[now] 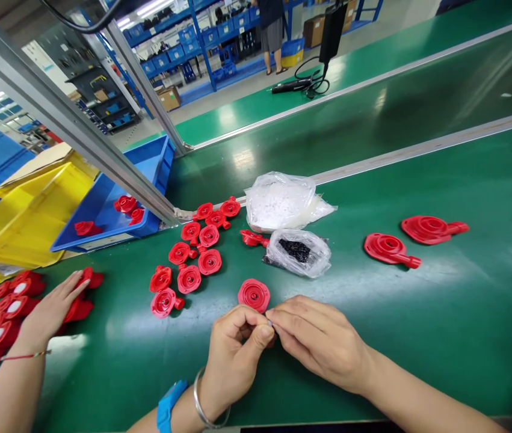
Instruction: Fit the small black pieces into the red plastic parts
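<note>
My left hand [242, 346] and my right hand [319, 337] meet fingertip to fingertip low in the middle of the head view. Between my left thumb and forefinger is a tiny pale piece [269, 323], mostly covered by the fingers. My right fingertips press together right against it; what they hold, if anything, is hidden. Just beyond the fingers a round red plastic part [254, 294] lies with its ringed face up. Past it sit an opened clear bag of small black pieces [295, 249] and a larger bag of small white pieces [278, 201].
Several red parts [189, 278] lie left of centre, and two red housings [434, 230] lie at right. A co-worker's hand [52, 307] rests on red parts at far left. A blue bin [156, 222] stands behind a metal post [147, 90]. A black electric screwdriver [289, 86] lies farther back.
</note>
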Demonstrator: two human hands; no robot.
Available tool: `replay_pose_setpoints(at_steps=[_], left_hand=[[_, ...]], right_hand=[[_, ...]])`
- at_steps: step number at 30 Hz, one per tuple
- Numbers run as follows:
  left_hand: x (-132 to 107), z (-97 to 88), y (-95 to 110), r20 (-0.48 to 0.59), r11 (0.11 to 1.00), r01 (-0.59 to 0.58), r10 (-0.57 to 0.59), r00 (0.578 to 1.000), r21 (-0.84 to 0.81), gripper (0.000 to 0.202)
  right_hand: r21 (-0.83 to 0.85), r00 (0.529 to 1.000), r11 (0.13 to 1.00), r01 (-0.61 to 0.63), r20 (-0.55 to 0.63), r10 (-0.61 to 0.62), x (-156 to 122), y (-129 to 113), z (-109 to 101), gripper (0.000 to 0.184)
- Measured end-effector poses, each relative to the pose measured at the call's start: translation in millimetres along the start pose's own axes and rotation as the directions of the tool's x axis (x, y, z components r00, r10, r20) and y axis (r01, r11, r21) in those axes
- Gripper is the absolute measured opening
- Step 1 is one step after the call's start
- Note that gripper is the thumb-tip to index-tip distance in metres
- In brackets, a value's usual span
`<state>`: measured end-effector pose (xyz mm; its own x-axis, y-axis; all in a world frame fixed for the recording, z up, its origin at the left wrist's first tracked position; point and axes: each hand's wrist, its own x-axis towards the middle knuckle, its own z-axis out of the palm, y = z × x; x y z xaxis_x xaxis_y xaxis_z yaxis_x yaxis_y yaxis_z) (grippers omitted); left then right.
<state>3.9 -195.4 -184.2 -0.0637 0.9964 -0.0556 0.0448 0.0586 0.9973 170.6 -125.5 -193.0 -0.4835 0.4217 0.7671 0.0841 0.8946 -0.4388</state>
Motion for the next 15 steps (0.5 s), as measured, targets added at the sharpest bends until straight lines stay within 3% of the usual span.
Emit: replay_pose_setpoints(at_steps=[7,15], left_hand=[[-2.7,2.1,0.3,0.005,1.0,-0.008,0.008,1.0,0.027,0.022],[-2.3,-2.5,-1.0,0.037,0.994,-0.084,0.082,0.996,0.07,0.014]], right_hand=[[-0.022,0.998,0.999,0.036,-0.042,-0.037,3.0,-2.7,-1.6,0.02],[0.31,0.991,0.941,-0.135,0.016,0.136,4.3,2.1,-3.6,0.026]])
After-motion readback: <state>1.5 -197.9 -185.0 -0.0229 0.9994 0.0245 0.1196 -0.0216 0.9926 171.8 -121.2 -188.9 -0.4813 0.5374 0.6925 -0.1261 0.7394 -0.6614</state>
